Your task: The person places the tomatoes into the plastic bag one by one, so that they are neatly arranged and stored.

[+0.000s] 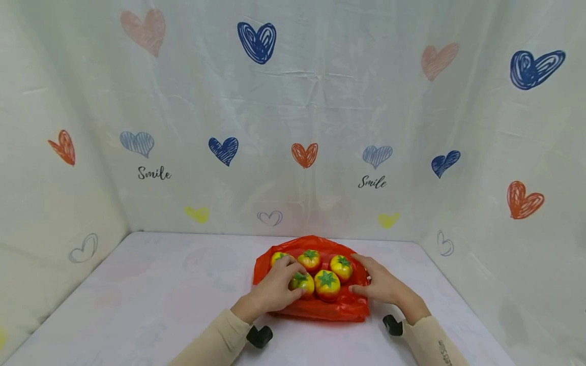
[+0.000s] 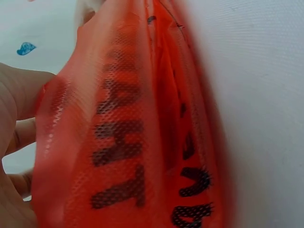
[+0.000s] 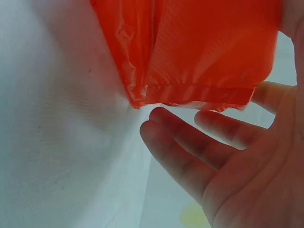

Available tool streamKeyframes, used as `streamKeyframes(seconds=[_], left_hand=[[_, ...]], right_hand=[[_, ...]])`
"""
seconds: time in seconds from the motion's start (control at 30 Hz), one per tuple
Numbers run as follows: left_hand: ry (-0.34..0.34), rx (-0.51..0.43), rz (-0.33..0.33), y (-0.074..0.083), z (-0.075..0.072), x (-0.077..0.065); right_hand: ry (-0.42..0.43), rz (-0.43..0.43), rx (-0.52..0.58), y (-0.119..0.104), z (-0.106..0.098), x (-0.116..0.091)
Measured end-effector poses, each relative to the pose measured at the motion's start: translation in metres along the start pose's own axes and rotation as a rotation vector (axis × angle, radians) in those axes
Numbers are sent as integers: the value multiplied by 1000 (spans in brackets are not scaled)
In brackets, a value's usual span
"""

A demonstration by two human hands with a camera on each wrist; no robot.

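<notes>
A red plastic bag lies spread with its mouth up on the table, several yellow-red toy tomatoes with green leafy tops inside. My left hand reaches over the bag's left side, fingers and thumb around the front-left tomato. Next to it sits another tomato. At the bag's right edge is my right hand, fingers spread, thumb over the rim, no tomato in it. Dark lettering marks the bag in the left wrist view. In the right wrist view, the loose fingers are below the bag's edge.
The white table extends on both sides of the bag. Behind it hangs a pale curtain printed with hearts, with side curtains left and right. Black wrist cameras are under both sleeves.
</notes>
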State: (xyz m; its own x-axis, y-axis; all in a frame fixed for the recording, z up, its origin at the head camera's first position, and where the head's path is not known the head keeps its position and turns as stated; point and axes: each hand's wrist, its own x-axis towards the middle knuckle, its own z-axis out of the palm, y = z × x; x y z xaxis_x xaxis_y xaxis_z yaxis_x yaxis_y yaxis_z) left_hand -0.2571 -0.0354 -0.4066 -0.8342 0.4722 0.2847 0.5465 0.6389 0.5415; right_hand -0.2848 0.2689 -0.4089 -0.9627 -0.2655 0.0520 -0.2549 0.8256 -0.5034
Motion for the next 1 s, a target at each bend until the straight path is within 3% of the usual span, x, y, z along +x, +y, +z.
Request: streamKeyframes(seconds=[0.4, 0.63, 1.0], left_hand=[[28, 1, 19, 1, -16, -6], [99, 3, 72, -8, -33, -18], [179, 164, 29, -37, -65, -50]], right_hand=[[14, -3, 10, 0, -5, -4], [30, -17, 40, -2, -11, -5], [47, 35, 6, 2, -16, -12]])
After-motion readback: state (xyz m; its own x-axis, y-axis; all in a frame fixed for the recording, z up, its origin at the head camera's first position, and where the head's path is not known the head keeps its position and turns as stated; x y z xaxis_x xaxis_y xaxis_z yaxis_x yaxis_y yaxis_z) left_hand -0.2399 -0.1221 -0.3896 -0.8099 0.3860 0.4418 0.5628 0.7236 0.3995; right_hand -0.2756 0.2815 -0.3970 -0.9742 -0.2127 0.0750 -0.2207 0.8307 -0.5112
